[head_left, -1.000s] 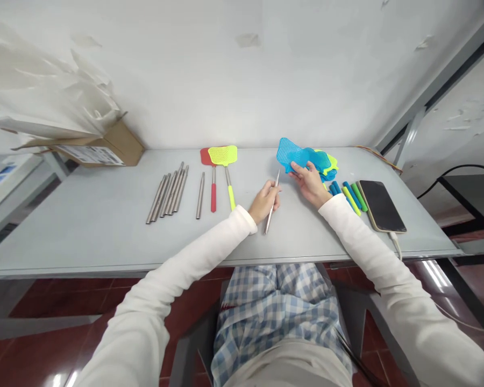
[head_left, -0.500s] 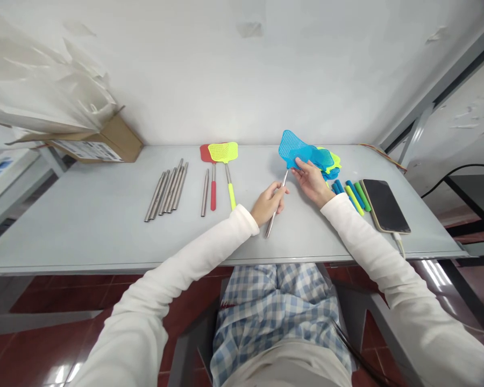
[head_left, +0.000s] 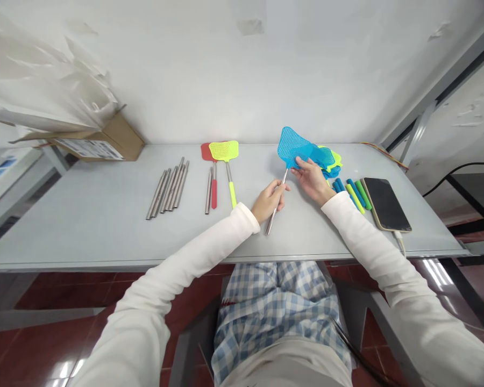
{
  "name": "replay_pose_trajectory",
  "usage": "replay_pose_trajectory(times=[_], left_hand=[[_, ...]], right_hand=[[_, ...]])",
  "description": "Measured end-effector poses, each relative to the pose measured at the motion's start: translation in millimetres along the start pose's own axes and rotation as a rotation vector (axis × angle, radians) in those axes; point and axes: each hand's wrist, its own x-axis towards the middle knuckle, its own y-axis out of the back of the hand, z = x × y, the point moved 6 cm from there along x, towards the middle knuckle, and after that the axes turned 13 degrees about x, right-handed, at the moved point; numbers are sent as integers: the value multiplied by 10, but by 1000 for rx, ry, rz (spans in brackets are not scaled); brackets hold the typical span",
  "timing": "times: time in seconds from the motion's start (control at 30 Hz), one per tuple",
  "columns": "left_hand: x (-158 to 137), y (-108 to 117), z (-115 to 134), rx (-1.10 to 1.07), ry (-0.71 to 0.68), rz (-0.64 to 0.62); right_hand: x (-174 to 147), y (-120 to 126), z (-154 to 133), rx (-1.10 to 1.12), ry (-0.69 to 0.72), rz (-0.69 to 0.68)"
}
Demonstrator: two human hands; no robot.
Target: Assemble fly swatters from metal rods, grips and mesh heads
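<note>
Well, the left hand (head_left: 269, 201) is wrapped around a metal tube (head_left: 271, 221), and the right hand (head_left: 312, 180) pinches a blue fly swatter head (head_left: 292, 144) near where the tube's top meets it. Both are left of the smartphone (head_left: 387, 204). Far left of the smartphone, a cardboard box (head_left: 123, 137) has a label (head_left: 89, 149) too small to read.

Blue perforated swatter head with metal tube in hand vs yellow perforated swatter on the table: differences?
Pose: the blue perforated plastic swatter head is in the right hand, and the silvery metal tube at its neck is in the left hand; the yellow perforated plastic swatter lies on the grey table.
Handle: the blue head's tube ends bare; the yellow swatter has a yellow grip.
Shared: perforated paddle-shaped heads and metal shafts.
</note>
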Motion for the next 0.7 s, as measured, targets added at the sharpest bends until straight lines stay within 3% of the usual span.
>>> replay_pose_trajectory(times=[0.3,0.7], left_hand=[[-9,-10,-14,-32,-24,-15],[22,1,-55,-104,-28,-34]], right_hand=[[-13,-24,-15,-23,-70,-61],[-54,-80,-29,-12,-56,-112]])
